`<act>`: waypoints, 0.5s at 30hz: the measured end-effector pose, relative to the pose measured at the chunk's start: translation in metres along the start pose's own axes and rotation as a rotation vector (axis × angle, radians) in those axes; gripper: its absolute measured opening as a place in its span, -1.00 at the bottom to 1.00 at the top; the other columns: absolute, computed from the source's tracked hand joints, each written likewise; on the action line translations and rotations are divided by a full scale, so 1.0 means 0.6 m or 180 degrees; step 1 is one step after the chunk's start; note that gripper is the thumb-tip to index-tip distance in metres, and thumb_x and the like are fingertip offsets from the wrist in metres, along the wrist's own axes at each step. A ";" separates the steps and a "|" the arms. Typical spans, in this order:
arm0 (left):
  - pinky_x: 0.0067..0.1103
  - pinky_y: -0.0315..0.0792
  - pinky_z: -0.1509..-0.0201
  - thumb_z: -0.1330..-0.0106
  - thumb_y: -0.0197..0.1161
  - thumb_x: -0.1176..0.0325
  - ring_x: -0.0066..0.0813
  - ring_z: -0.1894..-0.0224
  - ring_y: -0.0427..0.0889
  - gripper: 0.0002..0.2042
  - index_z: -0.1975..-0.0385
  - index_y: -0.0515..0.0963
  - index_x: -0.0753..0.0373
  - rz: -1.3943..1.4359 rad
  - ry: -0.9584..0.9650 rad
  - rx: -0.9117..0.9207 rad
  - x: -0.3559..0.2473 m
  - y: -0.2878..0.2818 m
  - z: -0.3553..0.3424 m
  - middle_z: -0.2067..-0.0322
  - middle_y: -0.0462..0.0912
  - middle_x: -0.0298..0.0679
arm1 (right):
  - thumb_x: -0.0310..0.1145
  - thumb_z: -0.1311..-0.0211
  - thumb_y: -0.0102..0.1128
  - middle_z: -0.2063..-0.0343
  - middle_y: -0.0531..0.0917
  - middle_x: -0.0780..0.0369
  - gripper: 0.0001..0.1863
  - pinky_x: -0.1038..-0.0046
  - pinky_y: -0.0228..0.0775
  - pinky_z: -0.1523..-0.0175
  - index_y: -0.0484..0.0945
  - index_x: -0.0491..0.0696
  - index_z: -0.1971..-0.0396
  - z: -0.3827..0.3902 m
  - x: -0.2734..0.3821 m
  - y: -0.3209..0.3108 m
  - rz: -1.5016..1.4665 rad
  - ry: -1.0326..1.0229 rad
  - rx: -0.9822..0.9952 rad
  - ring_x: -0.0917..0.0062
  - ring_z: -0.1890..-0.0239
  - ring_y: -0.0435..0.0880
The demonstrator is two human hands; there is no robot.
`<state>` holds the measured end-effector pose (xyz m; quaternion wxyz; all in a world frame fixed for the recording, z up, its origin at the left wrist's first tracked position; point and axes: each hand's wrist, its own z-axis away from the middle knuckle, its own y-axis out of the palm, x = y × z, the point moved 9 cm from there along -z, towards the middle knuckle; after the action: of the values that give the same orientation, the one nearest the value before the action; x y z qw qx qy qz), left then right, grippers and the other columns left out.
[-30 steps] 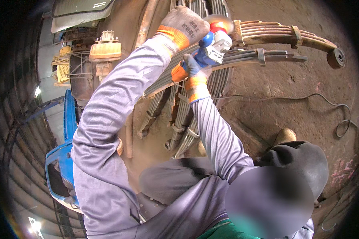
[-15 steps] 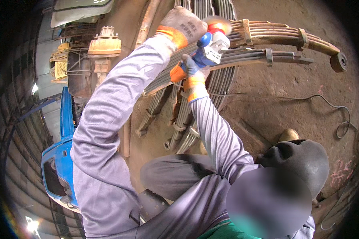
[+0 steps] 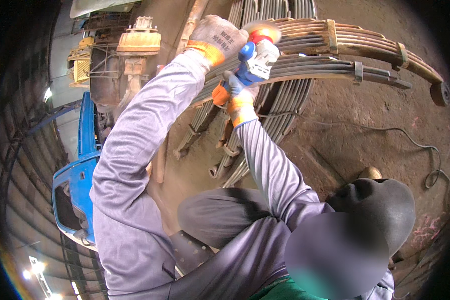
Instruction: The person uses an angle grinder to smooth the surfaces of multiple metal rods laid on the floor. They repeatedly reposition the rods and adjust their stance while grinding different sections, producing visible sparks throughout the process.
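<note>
An angle grinder with a blue and white body is held over a rusty stack of leaf springs. Its red head carries a blurred, spinning brush or disc, at or just over the upper edge of that stack. My gloved right hand is closed round the grinder's rear body. Beside the head, my gloved left hand is closed at the blue side handle; its fingertips are hidden. A second, greyer leaf spring stack lies on the near side.
More leaf springs lie crosswise underneath. A cable trails right over the brown floor. A long rusty pipe lies beyond my left arm. Farther left stand a rusty hub and a blue vehicle cab. My bent knee is near.
The grinder has moved left along the upper leaf springs, away from their clamp, with both hands on it. The whole view has shifted slightly.
</note>
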<state>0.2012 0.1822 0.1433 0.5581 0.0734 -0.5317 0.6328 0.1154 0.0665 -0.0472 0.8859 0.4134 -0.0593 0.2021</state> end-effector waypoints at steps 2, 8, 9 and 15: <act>-0.31 0.68 0.28 -0.32 0.20 0.27 -0.24 0.30 0.82 -0.91 0.33 0.62 0.07 -0.0074 -0.0046 0.0196 0.001 0.007 0.002 0.42 0.77 -0.23 | -0.46 0.20 0.63 0.29 0.69 0.30 -0.48 0.39 0.57 0.14 0.58 -0.07 0.15 -0.013 -0.009 0.000 0.0263 0.0015 0.0029 0.50 0.32 0.69; -0.31 0.67 0.32 -0.32 0.19 0.26 -0.23 0.31 0.82 -0.90 0.35 0.61 0.06 -0.0101 -0.0099 0.0135 0.008 0.038 0.037 0.44 0.77 -0.23 | -0.55 0.14 0.61 0.29 0.69 0.26 -0.53 0.34 0.57 0.12 0.58 -0.07 0.17 0.027 -0.003 0.012 0.0568 -0.0070 -0.0122 0.47 0.29 0.71; -0.30 0.67 0.32 -0.33 0.19 0.25 -0.23 0.32 0.82 -0.90 0.35 0.61 0.06 -0.0083 -0.0126 0.0139 0.009 0.044 0.043 0.45 0.77 -0.24 | -0.54 0.15 0.61 0.28 0.69 0.26 -0.50 0.34 0.57 0.11 0.57 -0.08 0.14 0.028 -0.013 0.013 0.0524 0.0026 -0.0106 0.47 0.27 0.71; -0.29 0.65 0.33 -0.33 0.19 0.22 -0.24 0.35 0.82 -0.89 0.36 0.61 0.03 -0.0127 -0.0210 0.0113 0.021 0.068 0.068 0.47 0.77 -0.27 | -0.53 0.19 0.64 0.24 0.70 0.26 -0.40 0.35 0.58 0.09 0.56 -0.11 0.06 0.038 -0.044 0.030 0.0351 0.0272 -0.0017 0.45 0.27 0.71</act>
<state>0.1442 0.1669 0.1455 0.5515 0.1147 -0.5369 0.6281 0.0853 0.0515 -0.0272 0.8762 0.3981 -0.0447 0.2679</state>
